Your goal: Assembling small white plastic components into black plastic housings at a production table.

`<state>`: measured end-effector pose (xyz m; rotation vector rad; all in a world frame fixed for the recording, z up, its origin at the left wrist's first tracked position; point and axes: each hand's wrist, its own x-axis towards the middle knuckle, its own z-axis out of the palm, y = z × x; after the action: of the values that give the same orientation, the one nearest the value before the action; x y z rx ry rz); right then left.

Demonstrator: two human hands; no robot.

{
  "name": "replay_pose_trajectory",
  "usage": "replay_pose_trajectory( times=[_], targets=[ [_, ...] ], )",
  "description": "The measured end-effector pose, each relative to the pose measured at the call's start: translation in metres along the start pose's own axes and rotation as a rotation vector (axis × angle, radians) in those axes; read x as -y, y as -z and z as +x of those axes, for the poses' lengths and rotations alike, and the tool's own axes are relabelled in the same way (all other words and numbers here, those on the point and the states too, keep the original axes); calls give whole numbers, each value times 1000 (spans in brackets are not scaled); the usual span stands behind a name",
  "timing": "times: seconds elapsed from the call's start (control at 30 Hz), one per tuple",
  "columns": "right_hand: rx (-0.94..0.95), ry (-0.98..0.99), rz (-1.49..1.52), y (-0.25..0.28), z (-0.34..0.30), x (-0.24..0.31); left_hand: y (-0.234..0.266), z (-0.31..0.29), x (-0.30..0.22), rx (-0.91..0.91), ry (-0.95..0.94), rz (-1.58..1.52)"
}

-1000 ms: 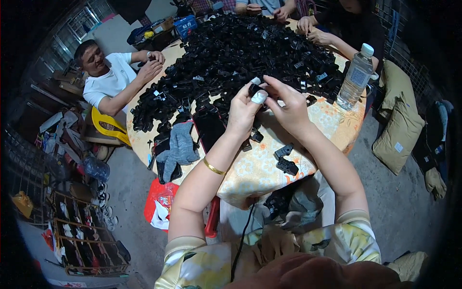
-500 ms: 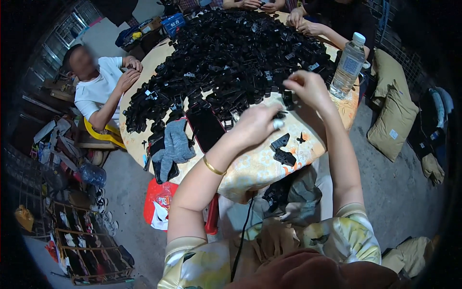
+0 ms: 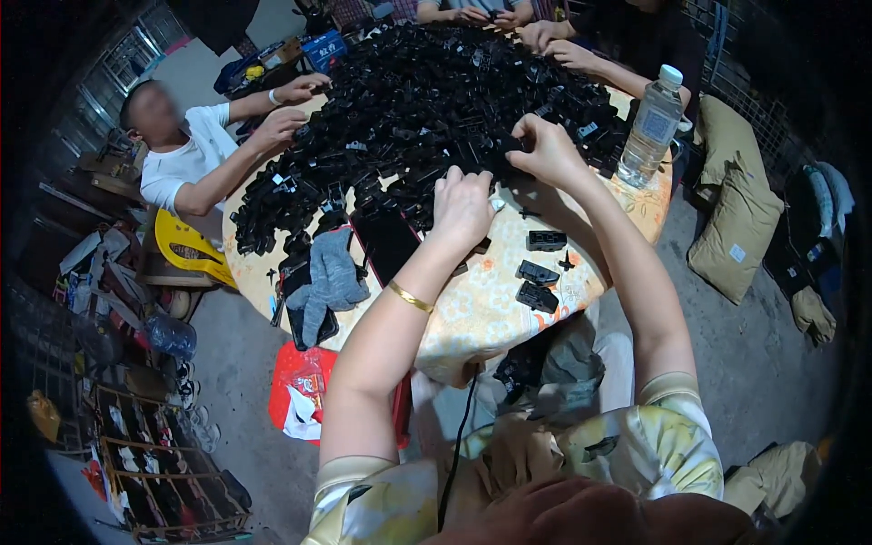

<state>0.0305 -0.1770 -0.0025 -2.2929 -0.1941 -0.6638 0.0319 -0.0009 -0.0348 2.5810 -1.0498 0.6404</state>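
Three boxy black plastic parts (image 3: 539, 272) lie apart on the round, floral-clothed tabletop (image 3: 472, 322), apparently set aside; far more is left in the broad heap of black plastic pieces (image 3: 427, 100), too many to count. The left hand (image 3: 463, 209) and right hand (image 3: 551, 156) — two in all — are at its near edge; whether either grip is clamped on a piece cannot be told
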Motion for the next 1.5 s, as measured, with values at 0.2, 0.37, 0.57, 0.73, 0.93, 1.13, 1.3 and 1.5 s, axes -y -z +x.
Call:
replay_pose_trajectory(
  times=[0.2, 0.37, 0.57, 0.73, 0.93, 1.13, 1.3, 1.5],
  targets=[
    [-96, 48, 26, -28, 9, -10, -7, 8, 0, -20, 78, -47],
    [-319, 267, -163, -20, 4, -3, 6, 16, 7, -300, 130, -330],
    [-73, -6, 595, -32, -7, 4, 21, 15, 8, -165, 560, -1421],
    [129, 7, 631, -24, -16, 18, 27, 10, 16, -74, 418, -1470],
    [163, -298, 1005, -12, -15, 20, 32, 11, 11, -121, 420, -1530],
    [188, -190, 844, -12, -14, 13, 30, 14, 19, -205, 571, -1635],
    [223, -151, 811, -6, -18, 24, 30, 10, 17, -183, 529, -1509],
    [329, -233, 882, -6, -16, 18, 33, 8, 12, -142, 387, -1433]
  ],
)
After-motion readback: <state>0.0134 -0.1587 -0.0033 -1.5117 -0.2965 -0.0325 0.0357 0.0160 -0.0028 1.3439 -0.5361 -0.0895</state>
